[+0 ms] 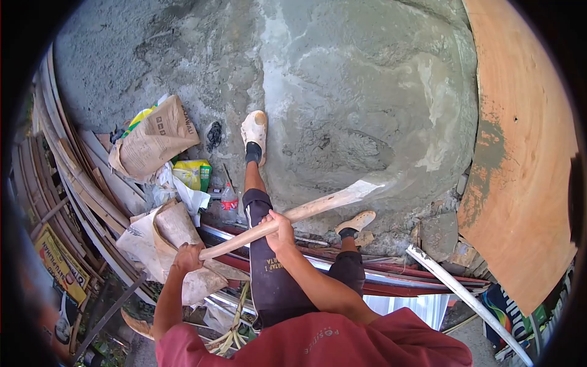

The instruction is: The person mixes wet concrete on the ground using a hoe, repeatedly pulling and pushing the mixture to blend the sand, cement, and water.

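Observation:
A long wooden tool handle [244, 238] slants across in front of my legs. Its butt end is in my left hand [188, 257], fingers wrapped round it. Farther up the shaft my right hand [279, 232] grips it, close over the thigh. The far end is smeared pale with cement and reaches the wet grey cement mix [330, 147]; whatever head it has is hidden there. One clog [254, 131] is planted at the left of the mix, the other clog [356, 221] at its near edge.
Torn paper cement sacks [156, 137] and a plastic bottle [229, 202] lie left of my leg. Long wooden strips [73, 165] curve along the left side. A plywood sheet [520, 153] borders the right. Metal strips and a white pole [468, 300] lie nearby.

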Demonstrator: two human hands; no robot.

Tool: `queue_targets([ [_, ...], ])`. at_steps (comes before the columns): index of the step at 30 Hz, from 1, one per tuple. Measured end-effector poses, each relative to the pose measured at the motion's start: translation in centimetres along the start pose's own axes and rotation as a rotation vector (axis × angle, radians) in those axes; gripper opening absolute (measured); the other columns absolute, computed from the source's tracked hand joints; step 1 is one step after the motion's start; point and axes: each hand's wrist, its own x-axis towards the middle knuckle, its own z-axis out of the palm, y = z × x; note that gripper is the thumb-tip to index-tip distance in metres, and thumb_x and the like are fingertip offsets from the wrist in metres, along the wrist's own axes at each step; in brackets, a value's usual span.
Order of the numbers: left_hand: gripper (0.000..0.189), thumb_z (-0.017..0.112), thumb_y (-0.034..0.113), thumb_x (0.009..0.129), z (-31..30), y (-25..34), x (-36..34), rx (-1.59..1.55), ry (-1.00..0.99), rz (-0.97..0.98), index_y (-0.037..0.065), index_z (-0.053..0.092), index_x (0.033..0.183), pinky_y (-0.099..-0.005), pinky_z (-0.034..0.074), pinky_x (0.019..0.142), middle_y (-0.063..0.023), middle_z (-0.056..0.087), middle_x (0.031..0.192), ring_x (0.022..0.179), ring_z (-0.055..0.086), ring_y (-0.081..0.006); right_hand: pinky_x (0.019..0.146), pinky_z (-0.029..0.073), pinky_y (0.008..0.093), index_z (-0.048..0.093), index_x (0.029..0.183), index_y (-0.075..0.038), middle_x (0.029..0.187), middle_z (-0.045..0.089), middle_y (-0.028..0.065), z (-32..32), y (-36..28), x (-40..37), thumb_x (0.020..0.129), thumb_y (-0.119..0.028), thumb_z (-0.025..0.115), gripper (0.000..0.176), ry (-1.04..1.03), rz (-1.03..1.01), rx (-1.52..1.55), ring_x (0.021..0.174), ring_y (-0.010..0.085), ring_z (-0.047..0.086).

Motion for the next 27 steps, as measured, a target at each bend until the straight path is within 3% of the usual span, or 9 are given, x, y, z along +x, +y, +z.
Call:
queue_targets([
  [4,0.037,0.071,0.016,0.065,-1.8,-0.2,3.6,0.125,0.061,0.063,0.01,0.053,0.096,-0.0416,0.045,0.085,-0.0129,0.067,0.079,0.081,0.066,-0.0342,0.081,0.045,0.0409,0.048,0.078,-0.009,0.072,0.05,0.0067,-0.4,-2.3,-1.3,0.089,-0.017,0.065,0.022,-0.061,-0.036,0.154,0.074,0.0234,0.052],
  [6,0.036,0.071,0.014,0.064,-3.3,1.3,6.6,0.19,0.173,0.198,0.01,0.053,0.095,-0.0417,0.045,0.086,-0.0144,0.066,0.08,0.081,0.066,-0.0333,0.081,0.045,0.04,0.047,0.079,-0.01,0.071,0.05,0.0066,-0.5,-5.5,-2.3,0.09,-0.022,0.066,0.025,-0.039,-0.138,0.191,0.074,0.0243,0.052],
  [11,0.04,0.064,0.009,0.068,-5.9,14.8,15.0,0.079,0.1,0.393,0.006,0.056,0.106,-0.0477,0.046,0.089,-0.0212,0.067,0.09,0.092,0.066,-0.037,0.069,0.046,0.0419,0.045,0.079,-0.012,0.067,0.044,0.0039,-7.1,-17.8,0.5,0.09,-0.022,0.066,0.026,0.146,-0.413,0.205,0.065,0.0223,0.047],
  [13,0.044,0.063,0.008,0.07,-3.4,21.6,18.1,-0.209,-0.09,0.457,0.002,0.054,0.113,-0.0516,0.047,0.087,-0.0256,0.066,0.092,0.091,0.063,-0.0449,0.056,0.046,0.0364,0.043,0.078,-0.011,0.065,0.041,0.0019,-12.6,-23.6,3.1,0.089,-0.021,0.066,0.027,0.237,-0.525,0.21,0.056,0.0185,0.043],
  [15,0.042,0.063,0.012,0.076,-0.5,29.1,19.5,-0.314,-0.114,0.557,0.002,0.055,0.116,-0.0532,0.049,0.082,-0.0275,0.065,0.094,0.092,0.062,-0.0472,0.048,0.044,0.0329,0.046,0.077,-0.01,0.063,0.04,0.0011,-16.7,-29.4,4.2,0.089,-0.017,0.064,0.022,0.415,-0.593,0.132,0.053,0.0165,0.041],
  [18,0.036,0.067,0.023,0.082,2.7,37.8,19.7,-0.329,-0.134,0.412,0.002,0.055,0.109,-0.0517,0.049,0.086,-0.028,0.065,0.093,0.094,0.062,-0.0462,0.044,0.043,0.0306,0.05,0.079,-0.007,0.063,0.043,0.0017,-19.7,-34.3,5.2,0.085,-0.012,0.063,0.015,0.441,-0.589,0.082,0.05,0.0159,0.044],
  [21,0.039,0.065,0.022,0.082,4.0,40.6,17.6,-0.331,-0.121,0.209,0.003,0.053,0.114,-0.0537,0.049,0.087,-0.0298,0.064,0.093,0.094,0.062,-0.0471,0.044,0.045,0.0313,0.056,0.082,-0.003,0.064,0.048,0.0046,-20.1,-33.2,4.9,0.082,-0.009,0.063,0.009,0.626,-0.469,-0.187,0.048,0.0178,0.048],
  [23,0.04,0.064,0.021,0.082,3.5,38.3,16.3,-0.289,-0.14,0.156,0.003,0.052,0.115,-0.0546,0.05,0.084,-0.0295,0.064,0.092,0.092,0.063,-0.0475,0.044,0.047,0.0366,0.054,0.074,-0.003,0.065,0.052,0.0085,-21.2,-31.4,8.3,0.077,-0.007,0.065,0.012,0.589,-0.454,-0.31,0.048,0.0215,0.051],
  [27,0.036,0.061,0.017,0.081,-1.1,34.9,13.6,-0.225,-0.227,0.019,0.001,0.051,0.112,-0.0549,0.052,0.083,-0.0279,0.066,0.094,0.089,0.065,-0.0479,0.044,0.048,0.0381,0.057,0.076,-0.001,0.064,0.052,0.0091,-19.4,-27.0,11.9,0.076,-0.005,0.066,0.01,0.475,-0.386,-0.251,0.048,0.0225,0.051],
])
